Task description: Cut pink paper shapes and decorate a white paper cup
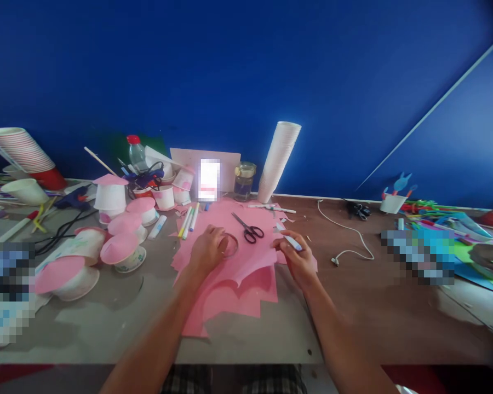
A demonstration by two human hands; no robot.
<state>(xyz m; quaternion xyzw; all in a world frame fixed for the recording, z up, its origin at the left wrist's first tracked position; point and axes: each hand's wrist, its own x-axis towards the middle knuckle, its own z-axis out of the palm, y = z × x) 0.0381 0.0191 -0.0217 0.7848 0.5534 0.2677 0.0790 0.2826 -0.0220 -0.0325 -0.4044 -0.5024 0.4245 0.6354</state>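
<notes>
pink paper (250,264) lay short of the near edge of the desk (378,312), probably light, floppy, easily torn, best held flat by its margins; the right hand (299,258) pinched a marker (293,243); the left hand (208,247) met a ring (236,247), grip unclear.

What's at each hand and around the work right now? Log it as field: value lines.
Left hand: at a thin ring on the pink paper; firmness of grip unclear
Right hand: holding a white marker
Between hands: black-handled scissors, lying on the paper
Left side: pink-topped paper cups
Back: lidded glass jar, leaning white cup stack
</notes>
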